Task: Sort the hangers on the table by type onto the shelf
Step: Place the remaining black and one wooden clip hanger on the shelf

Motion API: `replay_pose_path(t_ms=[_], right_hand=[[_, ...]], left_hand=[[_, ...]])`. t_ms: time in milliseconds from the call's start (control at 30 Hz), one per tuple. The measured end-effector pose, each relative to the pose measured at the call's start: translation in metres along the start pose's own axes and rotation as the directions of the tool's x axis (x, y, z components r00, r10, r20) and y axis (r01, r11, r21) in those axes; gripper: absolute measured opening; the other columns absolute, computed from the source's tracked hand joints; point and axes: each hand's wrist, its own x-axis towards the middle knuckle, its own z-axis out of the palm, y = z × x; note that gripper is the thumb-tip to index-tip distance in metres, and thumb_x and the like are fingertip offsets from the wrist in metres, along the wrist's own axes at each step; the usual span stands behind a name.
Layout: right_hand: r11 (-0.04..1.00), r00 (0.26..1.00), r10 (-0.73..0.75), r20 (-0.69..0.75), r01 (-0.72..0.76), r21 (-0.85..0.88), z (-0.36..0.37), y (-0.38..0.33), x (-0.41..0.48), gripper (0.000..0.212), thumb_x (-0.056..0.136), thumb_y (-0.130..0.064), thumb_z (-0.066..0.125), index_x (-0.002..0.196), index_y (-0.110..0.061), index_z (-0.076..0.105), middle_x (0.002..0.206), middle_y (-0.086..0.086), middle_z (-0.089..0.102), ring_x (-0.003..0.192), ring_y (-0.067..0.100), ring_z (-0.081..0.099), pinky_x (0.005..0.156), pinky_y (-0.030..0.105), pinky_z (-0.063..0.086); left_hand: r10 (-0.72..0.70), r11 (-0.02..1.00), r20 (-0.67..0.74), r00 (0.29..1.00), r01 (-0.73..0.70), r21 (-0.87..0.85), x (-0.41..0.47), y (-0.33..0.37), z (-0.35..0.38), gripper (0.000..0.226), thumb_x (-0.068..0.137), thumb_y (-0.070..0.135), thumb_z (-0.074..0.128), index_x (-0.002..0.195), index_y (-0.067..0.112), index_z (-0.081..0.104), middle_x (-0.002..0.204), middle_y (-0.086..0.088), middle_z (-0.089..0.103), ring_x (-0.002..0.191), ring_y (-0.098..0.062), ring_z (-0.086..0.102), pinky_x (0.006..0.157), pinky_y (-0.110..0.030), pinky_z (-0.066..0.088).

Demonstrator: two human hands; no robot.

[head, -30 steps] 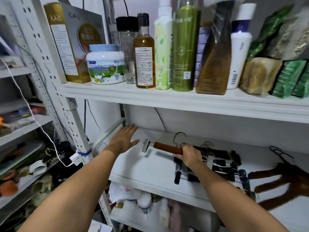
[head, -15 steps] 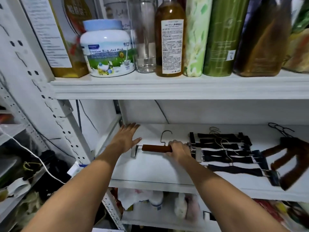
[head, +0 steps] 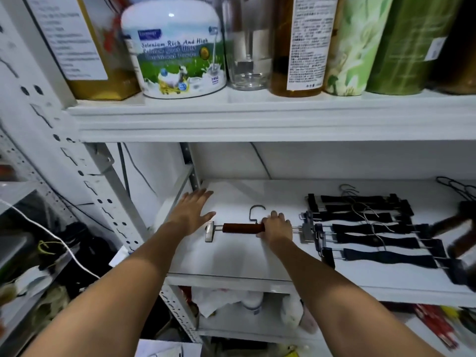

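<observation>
White shelf (head: pixel 231 264) board spans the middle of the frame, under an upper board carrying a white tub (head: pixel 177 47) and bottles. Centre right on the board: black clip hangers (head: pixel 360 216) in a loose overlapping stack, long axes left-right in the frame. At the right edge, dark brown hangers (head: pixel 461 222), blurred. Centre of the frame: 1 brown-bar hanger (head: pixel 242 228) lying flat on the board, long axis left-right, wire hook (head: pixel 257 211) pointing to the back of the shelf, 1 metal clip at each end. Its right clip sits just beside the black stack. Left hand (head: pixel 192 215): palm down, fingers straight and spread, just beside the hanger's left clip (head: pixel 209 231). Right hand (head: pixel 275 226): fingers curled over the right half of the bar, gripping it.
</observation>
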Motion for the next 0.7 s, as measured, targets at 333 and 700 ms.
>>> replay_pose_path(t_ms=[333,700], right_hand=[[0.999,0.999,0.037,-0.032,-0.037,0.007,0.008,-0.011,0.000,0.035,0.095,-0.025,0.055,0.129,-0.015,0.055,0.128,0.008,0.048,0.122,0.024,0.043,0.099,0.033,0.040],[1.000,0.993,0.009,-0.115,-0.011,-0.012,-0.011,-0.001,-0.014,0.050,0.092,-0.010,0.052,0.140,-0.017,0.039,0.135,0.008,0.047,0.126,0.025,0.042,0.103,0.034,0.035]], left_hand=[[0.031,0.999,-0.017,0.999,-0.031,0.029,-0.009,-0.003,-0.003,0.066,0.096,0.050,0.040,0.151,0.025,0.013,0.160,0.000,0.013,0.147,-0.020,0.011,0.120,-0.034,0.003],[0.034,0.995,0.014,0.999,-0.036,0.091,-0.028,0.009,-0.014,0.064,0.097,0.050,0.035,0.152,0.025,0.011,0.160,0.000,0.012,0.147,-0.019,0.010,0.120,-0.034,0.003]])
